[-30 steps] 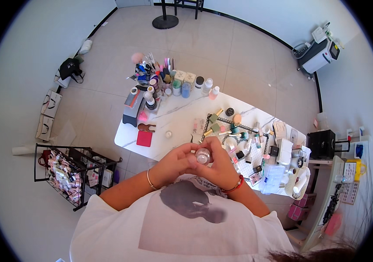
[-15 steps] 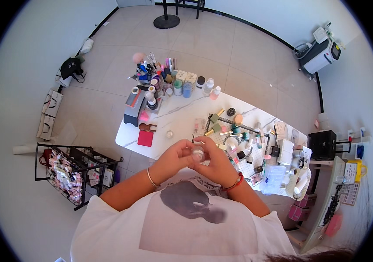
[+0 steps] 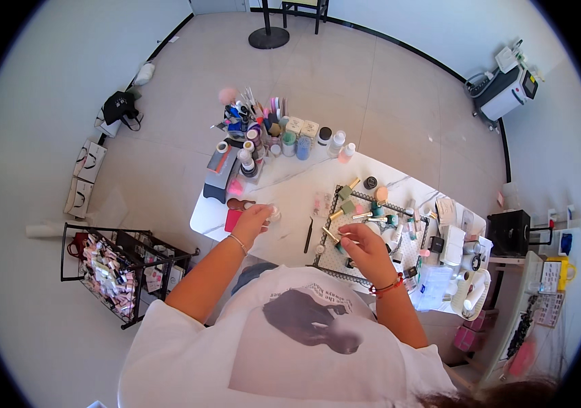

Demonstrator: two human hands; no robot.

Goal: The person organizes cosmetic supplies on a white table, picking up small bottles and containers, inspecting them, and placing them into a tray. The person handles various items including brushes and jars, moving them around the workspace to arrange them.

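My left hand is over the left part of the white table, its fingers closed around a small round clear jar. A red square case and a brown figure-shaped piece lie just beside that hand. Over the lace-edged tray hovers my right hand, its fingers apart and slightly bent, with no object visible in them. Gold-capped green nail polish bottles lie by its fingertips. Black tweezers rest on the table between my hands.
Brushes, jars and pump bottles stand along the table's far left edge. A clear plastic box and a cream basket crowd the right end. A black cart full of small bottles stands left of the table.
My hands, together around a small round clear jar before, have parted. The left moved left to the red case, the right moved right over the tray. The tweezers have come into full sight.
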